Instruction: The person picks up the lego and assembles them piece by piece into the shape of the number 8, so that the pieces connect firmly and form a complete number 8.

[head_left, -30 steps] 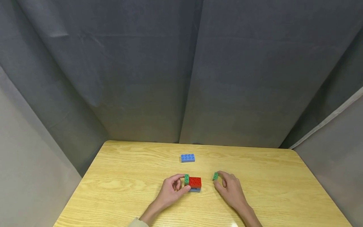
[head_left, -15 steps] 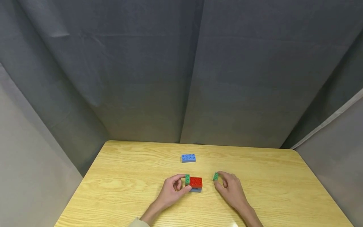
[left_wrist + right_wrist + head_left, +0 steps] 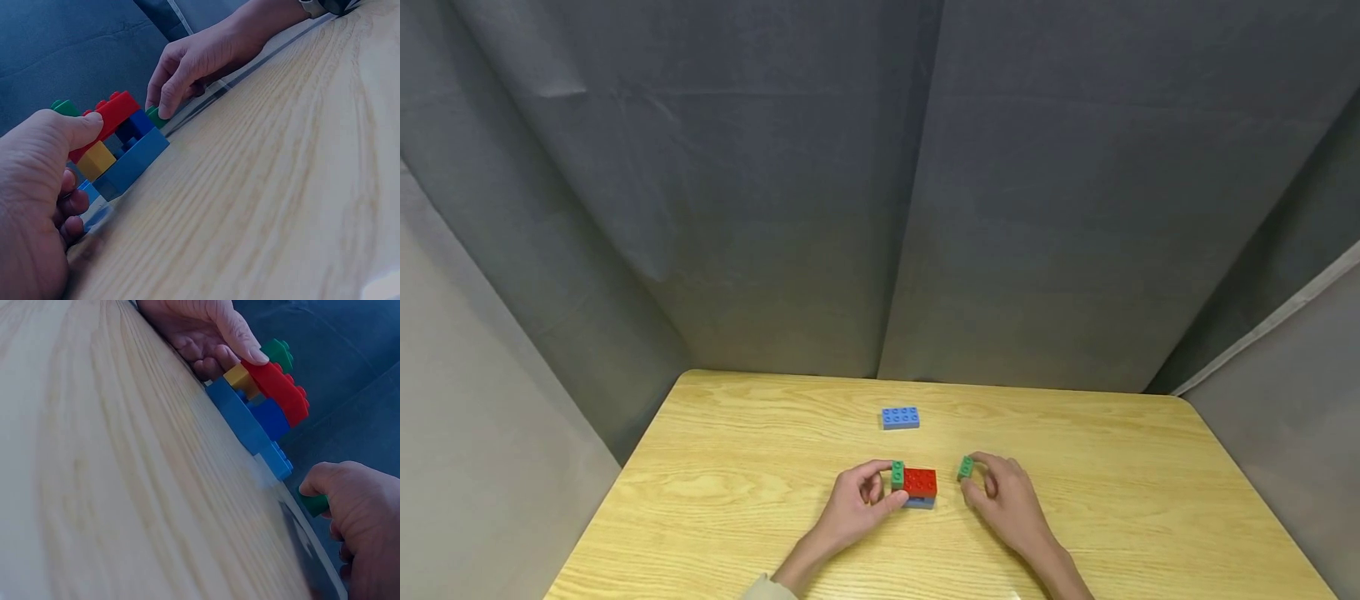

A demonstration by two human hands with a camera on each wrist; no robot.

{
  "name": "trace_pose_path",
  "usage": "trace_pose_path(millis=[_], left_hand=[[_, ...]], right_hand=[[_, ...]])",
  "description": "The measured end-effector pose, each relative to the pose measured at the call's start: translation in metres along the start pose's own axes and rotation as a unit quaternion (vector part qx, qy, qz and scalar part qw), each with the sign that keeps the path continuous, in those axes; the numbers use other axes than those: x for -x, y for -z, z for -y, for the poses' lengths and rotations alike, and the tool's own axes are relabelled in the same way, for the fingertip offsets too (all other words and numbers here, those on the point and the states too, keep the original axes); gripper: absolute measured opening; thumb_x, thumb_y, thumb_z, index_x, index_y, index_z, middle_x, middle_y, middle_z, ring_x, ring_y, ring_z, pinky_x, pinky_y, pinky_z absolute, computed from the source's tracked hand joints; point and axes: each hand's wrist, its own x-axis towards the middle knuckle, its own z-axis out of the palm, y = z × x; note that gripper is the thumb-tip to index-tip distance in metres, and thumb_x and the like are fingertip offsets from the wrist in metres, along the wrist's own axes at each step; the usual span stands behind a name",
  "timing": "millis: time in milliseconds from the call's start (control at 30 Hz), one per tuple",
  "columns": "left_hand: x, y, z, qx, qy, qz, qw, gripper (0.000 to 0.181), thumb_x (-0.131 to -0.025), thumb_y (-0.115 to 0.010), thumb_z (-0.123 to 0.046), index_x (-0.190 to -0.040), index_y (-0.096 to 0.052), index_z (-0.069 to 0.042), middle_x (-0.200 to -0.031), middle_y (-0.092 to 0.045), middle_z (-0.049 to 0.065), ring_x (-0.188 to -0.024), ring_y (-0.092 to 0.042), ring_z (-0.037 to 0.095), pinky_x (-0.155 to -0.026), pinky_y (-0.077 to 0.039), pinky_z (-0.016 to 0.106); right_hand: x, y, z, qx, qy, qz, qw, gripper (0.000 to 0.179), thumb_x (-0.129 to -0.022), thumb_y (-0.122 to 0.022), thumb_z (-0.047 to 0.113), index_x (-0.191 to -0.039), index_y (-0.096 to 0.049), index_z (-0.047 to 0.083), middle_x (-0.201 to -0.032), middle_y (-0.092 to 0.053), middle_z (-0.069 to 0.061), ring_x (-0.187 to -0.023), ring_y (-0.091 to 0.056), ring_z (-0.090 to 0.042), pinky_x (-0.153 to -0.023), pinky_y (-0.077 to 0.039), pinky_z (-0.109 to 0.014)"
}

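My left hand [image 3: 853,507] grips the left end of a small toy brick stack on the table, its thumb against the red brick [image 3: 922,482]. At that end a two-stud green brick [image 3: 898,475] tops the red one. Below the red brick, the left wrist view shows a yellow brick [image 3: 95,160] and a dark blue brick [image 3: 135,127] on a lighter blue base brick [image 3: 134,164]. To the right of the stack, a second two-stud green brick [image 3: 966,467] is pinched between thumb and finger of my right hand [image 3: 1009,506], low over the table.
A loose blue eight-stud brick [image 3: 900,418] lies on the wooden table [image 3: 737,467] behind the stack. Dark grey curtains [image 3: 775,208] hang past the table's far edge, with paler panels [image 3: 475,375] on either side.
In the last half second my right hand, with its green brick, has shifted slightly left toward the stack. My left hand keeps its grip, and the loose blue brick stays put.
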Motion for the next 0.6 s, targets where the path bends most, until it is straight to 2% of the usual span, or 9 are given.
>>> trace_pose_path(millis=[333, 600], left_hand=[[0.000, 0.000, -0.001, -0.003, 0.001, 0.000, 1.0000, 0.040, -0.096, -0.078, -0.022, -0.133, -0.069, -0.008, -0.073, -0.047, 0.023, -0.056, -0.034, 0.003, -0.057, -0.037, 0.014], [-0.001, 0.000, -0.001, -0.003, -0.002, 0.003, 1.0000, 0.039, -0.097, -0.077, -0.021, -0.132, -0.069, -0.009, -0.073, -0.046, 0.023, -0.058, -0.035, 0.003, -0.061, -0.041, 0.015]], right_hand=[[0.000, 0.002, 0.009, 0.003, -0.007, 0.005, 1.0000, 0.036, -0.092, -0.080, 0.018, -0.125, -0.073, 0.007, -0.064, -0.047, 0.004, -0.071, -0.042, -0.011, -0.069, -0.037, -0.028], [0.001, 0.003, 0.012, 0.001, -0.009, 0.010, 0.9999, 0.037, -0.093, -0.080, 0.019, -0.126, -0.072, 0.008, -0.064, -0.046, 0.004, -0.072, -0.042, -0.011, -0.070, -0.037, -0.028]])
